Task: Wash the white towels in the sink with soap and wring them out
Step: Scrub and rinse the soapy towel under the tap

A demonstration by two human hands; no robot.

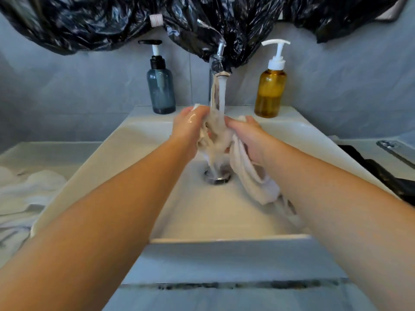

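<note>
We grip one white towel (215, 133) under the running tap (219, 61), left hand (190, 124) and right hand (247, 131) both clenched on it. Risk: its hanging tail may cover the sink (125, 140) drain (217, 175).

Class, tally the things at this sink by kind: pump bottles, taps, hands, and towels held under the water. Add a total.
Pump bottles: 2, blue-grey bottle, amber bottle
Taps: 1, tap
Hands: 2, left hand, right hand
Towels held: 1, towel
Total: 6

No legible text; red marks on the white tag (156, 20) too blurred.
</note>
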